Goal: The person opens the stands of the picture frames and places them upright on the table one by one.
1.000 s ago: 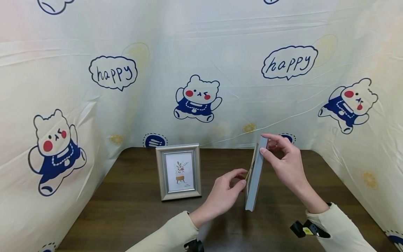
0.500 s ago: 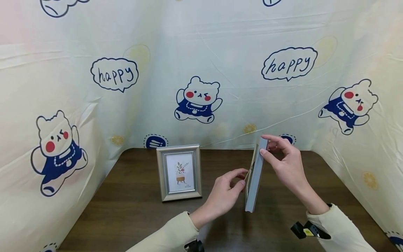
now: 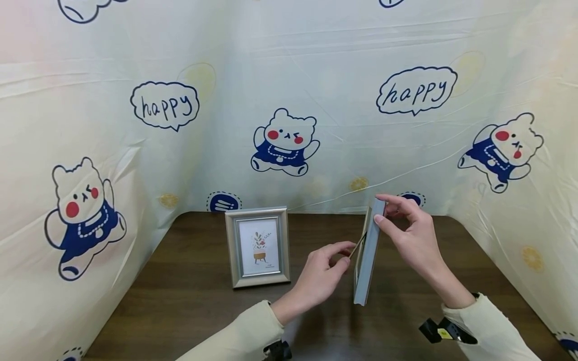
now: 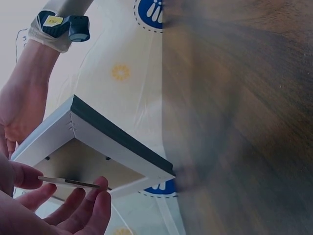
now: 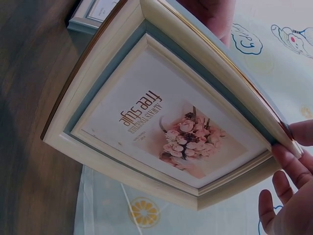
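Note:
A picture frame (image 3: pixel 368 250) stands nearly edge-on above the table in the head view. My right hand (image 3: pixel 413 228) grips its upper edge between thumb and fingers. My left hand (image 3: pixel 321 273) pinches a thin support leg (image 4: pixel 68 182) at the frame's back, which juts out at an angle. Black fasteners dot the backing board (image 4: pixel 117 171) in the left wrist view. From the right wrist, the cream and blue-grey front shows a print of pink flowers (image 5: pixel 188 137) with lettering, upside down there. The leg's attachment to the back is hard to make out.
A second picture frame (image 3: pixel 232 250), silvery with a potted-plant print, stands upright on the dark wooden table (image 3: pixel 180 311), left of my hands. A pale patterned cloth (image 3: pixel 347 145) hangs behind the table and along both sides.
The support leg has swung outward from the frame's back, pinched in my left hand. My right hand and the frame have barely moved. The second frame stands where it was.

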A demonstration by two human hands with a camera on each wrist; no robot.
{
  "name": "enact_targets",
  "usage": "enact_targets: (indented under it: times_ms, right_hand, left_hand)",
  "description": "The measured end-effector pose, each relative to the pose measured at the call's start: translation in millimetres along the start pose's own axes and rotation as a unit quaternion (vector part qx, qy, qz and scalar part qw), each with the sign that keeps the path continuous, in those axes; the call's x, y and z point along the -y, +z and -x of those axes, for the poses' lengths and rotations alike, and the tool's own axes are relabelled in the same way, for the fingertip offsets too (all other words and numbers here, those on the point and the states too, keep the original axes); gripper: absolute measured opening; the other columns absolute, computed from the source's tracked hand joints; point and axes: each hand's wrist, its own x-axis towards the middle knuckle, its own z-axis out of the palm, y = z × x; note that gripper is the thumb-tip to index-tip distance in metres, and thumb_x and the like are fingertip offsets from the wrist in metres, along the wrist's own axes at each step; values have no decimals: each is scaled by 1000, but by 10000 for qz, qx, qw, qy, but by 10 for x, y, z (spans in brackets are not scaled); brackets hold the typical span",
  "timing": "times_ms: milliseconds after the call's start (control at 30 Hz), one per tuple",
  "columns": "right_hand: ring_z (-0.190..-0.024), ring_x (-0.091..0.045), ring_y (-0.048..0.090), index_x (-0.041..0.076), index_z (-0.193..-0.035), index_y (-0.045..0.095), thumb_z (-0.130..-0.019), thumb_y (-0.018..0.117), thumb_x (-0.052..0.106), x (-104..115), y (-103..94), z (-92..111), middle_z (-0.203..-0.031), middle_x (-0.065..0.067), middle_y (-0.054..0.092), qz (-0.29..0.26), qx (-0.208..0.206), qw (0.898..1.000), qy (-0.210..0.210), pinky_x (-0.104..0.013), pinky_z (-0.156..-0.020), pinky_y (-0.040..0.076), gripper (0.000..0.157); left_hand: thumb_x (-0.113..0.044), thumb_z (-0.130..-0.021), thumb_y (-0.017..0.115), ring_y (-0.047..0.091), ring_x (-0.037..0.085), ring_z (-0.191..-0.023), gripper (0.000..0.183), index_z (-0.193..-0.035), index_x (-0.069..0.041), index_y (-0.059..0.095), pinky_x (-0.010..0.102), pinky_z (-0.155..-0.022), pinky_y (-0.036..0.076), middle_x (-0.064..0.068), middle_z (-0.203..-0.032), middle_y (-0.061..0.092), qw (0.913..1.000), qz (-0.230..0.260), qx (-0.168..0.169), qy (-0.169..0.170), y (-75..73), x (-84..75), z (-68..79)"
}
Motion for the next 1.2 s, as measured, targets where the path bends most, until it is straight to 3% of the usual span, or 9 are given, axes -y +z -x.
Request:
enact_targets:
  times_ms: [133, 433, 767, 1067, 1200]
  right_hand:
    - [-96, -26, 54, 5, -131, 72, -94, 74, -5, 8, -5, 1, -94, -7, 64, -50, 11, 10000, -28, -24, -81, 44, 39]
    - [-95, -23, 54, 4, -131, 72, -93, 74, -7, 14, -26, 16, -94, -7, 63, -78, 152, 9998, -62, -22, -80, 44, 39]
    - [-95, -20, 54, 5, -131, 72, -94, 74, -6, -2, -30, 15, -96, -7, 63, -62, 287, 9995, -64, -24, -81, 44, 39]
    - [-94, -19, 54, 4, -130, 72, -93, 75, -6, 7, -45, -3, -96, -5, 63, 50, 362, 9992, -130, -25, -81, 43, 39]
    - [-94, -19, 54, 4, -130, 72, -93, 74, -6, 4, -49, -3, -95, -6, 63, 52, 371, 9992, -144, -25, -81, 43, 39]
  left_hand:
    - [-11, -107, 56, 65, 11, -87, 33, -137, -14, 70, 26, -72, 53, -1, -117, 70, 9998, -176, -61, -24, -16, -8, -3]
    - [-10, -108, 54, 62, 10, -87, 34, -137, -17, 70, 27, -72, 51, 6, -122, 71, 9996, -243, -84, -70, -33, -11, 21]
    - [-13, -110, 52, 60, 12, -88, 34, -138, -20, 70, 29, -74, 50, 0, -122, 72, 9987, -480, -146, -30, -56, 20, 40]
    - [-15, -111, 50, 61, 12, -92, 35, -141, -20, 68, 30, -78, 51, 2, -127, 69, 9986, -503, 116, 129, -117, 58, 26]
    - [-15, -112, 49, 61, 13, -89, 35, -142, -20, 67, 28, -73, 50, 0, -117, 69, 9982, -453, 350, 173, -157, 68, 6]
